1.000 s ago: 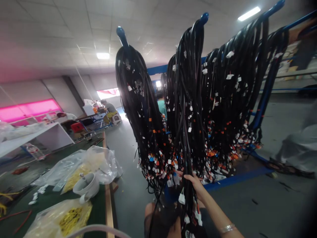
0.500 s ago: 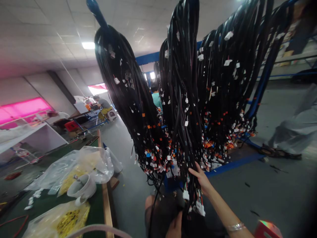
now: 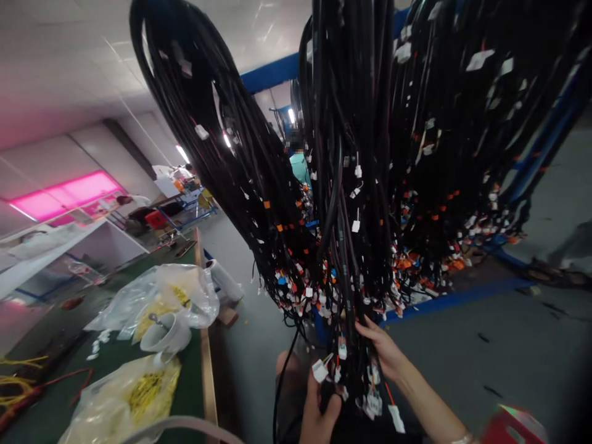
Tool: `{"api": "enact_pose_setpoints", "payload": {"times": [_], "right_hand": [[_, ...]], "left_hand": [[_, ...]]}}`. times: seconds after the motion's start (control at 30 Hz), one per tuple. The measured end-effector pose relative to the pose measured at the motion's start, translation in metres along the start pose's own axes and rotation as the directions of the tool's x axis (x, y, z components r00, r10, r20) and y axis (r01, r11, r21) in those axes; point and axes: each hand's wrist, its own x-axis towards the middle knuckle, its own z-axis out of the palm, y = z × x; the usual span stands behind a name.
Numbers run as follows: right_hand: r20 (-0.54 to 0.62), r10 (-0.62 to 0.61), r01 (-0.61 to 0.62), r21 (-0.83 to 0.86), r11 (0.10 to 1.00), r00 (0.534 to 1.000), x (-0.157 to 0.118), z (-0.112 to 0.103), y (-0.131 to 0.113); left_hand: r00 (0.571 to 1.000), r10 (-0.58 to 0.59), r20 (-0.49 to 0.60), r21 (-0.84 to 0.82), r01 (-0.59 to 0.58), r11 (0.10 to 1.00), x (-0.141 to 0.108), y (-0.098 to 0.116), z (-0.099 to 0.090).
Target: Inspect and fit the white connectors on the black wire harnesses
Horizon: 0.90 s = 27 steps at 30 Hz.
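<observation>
A thick bundle of black wire harnesses (image 3: 345, 246) hangs in front of me, its loose ends carrying white connectors (image 3: 374, 404). My right hand (image 3: 386, 351) is curled against the lower right side of this bundle, with the fingertips partly hidden among the cables. Lower down, my left hand (image 3: 319, 410) has its thumb and forefinger closed around the dark harness ends. A white connector (image 3: 319, 370) sits at the left forefinger's tip. Another white connector (image 3: 396, 419) dangles on an orange wire below the right hand.
More harness bundles (image 3: 222, 123) hang left and right on a blue rack (image 3: 271, 73). On the green-topped bench (image 3: 189, 370) at left lie plastic bags of yellow parts (image 3: 150, 388) and a white cup (image 3: 166, 333). A red object (image 3: 511, 425) stands lower right. People sit farther back.
The view has moved closer to the bundles. My left hand has risen to the harness ends, and a white connector now shows at its fingertip. My right hand stays on the bundle.
</observation>
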Motion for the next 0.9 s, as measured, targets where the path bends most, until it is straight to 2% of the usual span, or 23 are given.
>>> {"api": "enact_pose_setpoints", "payload": {"times": [0.07,0.17,0.27,0.37,0.43,0.53,0.67,0.9], "right_hand": [[0.005,0.050,-0.050,0.013,0.999,0.999,-0.003,0.005,-0.001],[0.037,0.045,-0.045,-0.011,0.999,0.998,-0.010,0.010,0.001],[0.062,-0.024,0.031,-0.115,0.993,0.998,-0.017,0.012,0.003],[0.025,-0.096,0.099,-0.301,0.948,0.995,-0.019,0.017,-0.001],[-0.012,-0.150,0.131,-0.429,0.894,0.989,-0.018,0.022,-0.009],[-0.061,-0.222,0.151,-0.559,0.815,0.973,-0.012,0.028,-0.019],[-0.094,-0.215,0.109,-0.632,0.768,0.972,-0.002,0.025,-0.019],[0.029,-0.149,0.131,-0.658,0.741,0.988,0.001,0.007,-0.010]], "left_hand": [[0.998,0.049,0.035,-0.076,-0.047,0.996,0.010,0.018,0.005],[0.996,0.038,0.083,-0.244,-0.016,0.970,0.024,0.037,0.010],[0.990,-0.003,0.139,-0.378,0.055,0.924,0.028,0.043,0.015],[0.991,-0.008,0.135,-0.430,0.066,0.900,0.023,0.041,0.018],[0.995,0.009,0.102,-0.384,0.031,0.923,0.018,0.041,0.017],[0.998,0.004,0.069,-0.214,0.011,0.977,0.011,0.049,0.014],[0.999,0.018,0.035,0.007,-0.019,1.000,0.005,0.066,0.015],[0.989,0.067,-0.129,-0.005,-0.068,0.998,0.008,0.072,0.016]]}}
